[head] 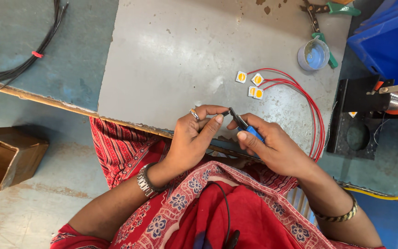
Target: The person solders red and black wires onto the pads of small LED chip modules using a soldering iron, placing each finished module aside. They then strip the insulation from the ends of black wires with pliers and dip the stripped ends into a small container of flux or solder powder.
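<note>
Right hand (272,145) gripping blue-handled cutters (245,127), left hand (194,136) pinching

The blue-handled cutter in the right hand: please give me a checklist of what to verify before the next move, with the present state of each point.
1. Right hand grips the blue-handled cutter: ok.
2. Left hand fingers pinch something at the cutter tip: ok, but the piece is too small to identify.
3. Cutter open or closed on the piece: cannot tell.
4. Fingertips away from the blades: cannot tell, they are very near.
5. Red wires with square yellow chips lie apart from the hands on the grey table: ok.
</note>
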Motion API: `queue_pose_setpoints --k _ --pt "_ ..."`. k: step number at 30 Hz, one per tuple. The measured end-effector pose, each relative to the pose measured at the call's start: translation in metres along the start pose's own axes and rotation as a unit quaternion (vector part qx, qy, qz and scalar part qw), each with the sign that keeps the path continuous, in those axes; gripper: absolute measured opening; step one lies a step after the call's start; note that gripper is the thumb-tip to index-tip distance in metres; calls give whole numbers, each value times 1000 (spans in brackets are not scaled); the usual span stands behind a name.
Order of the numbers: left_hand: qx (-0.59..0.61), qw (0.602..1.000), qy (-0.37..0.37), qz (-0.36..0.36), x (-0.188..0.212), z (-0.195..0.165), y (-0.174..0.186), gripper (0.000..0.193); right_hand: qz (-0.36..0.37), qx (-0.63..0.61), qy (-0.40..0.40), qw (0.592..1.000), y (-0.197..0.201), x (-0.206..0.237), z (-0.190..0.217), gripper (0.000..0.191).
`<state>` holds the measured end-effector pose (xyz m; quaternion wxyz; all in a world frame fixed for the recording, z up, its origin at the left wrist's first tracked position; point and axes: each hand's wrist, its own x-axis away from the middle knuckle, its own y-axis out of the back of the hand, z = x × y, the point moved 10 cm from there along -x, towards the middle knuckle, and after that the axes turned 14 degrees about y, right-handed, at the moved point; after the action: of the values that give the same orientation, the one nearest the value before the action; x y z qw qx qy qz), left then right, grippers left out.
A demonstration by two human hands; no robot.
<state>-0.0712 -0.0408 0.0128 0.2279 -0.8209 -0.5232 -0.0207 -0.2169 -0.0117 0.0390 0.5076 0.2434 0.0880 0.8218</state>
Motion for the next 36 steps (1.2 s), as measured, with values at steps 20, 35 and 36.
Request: queue_pose_setpoints --k 20,35,36 --pt "28 999 27 -21 -12 14 14 19 27 -39 64 997 4 -1 14 45" --pt "-18 999 -3 -39 -11 12 16 22 32 -94 46 994 -5 -4 4 42" --pt "-14 999 10 -40 -11 15 16 22 33 -94 48 994 -5 -4 4 42"
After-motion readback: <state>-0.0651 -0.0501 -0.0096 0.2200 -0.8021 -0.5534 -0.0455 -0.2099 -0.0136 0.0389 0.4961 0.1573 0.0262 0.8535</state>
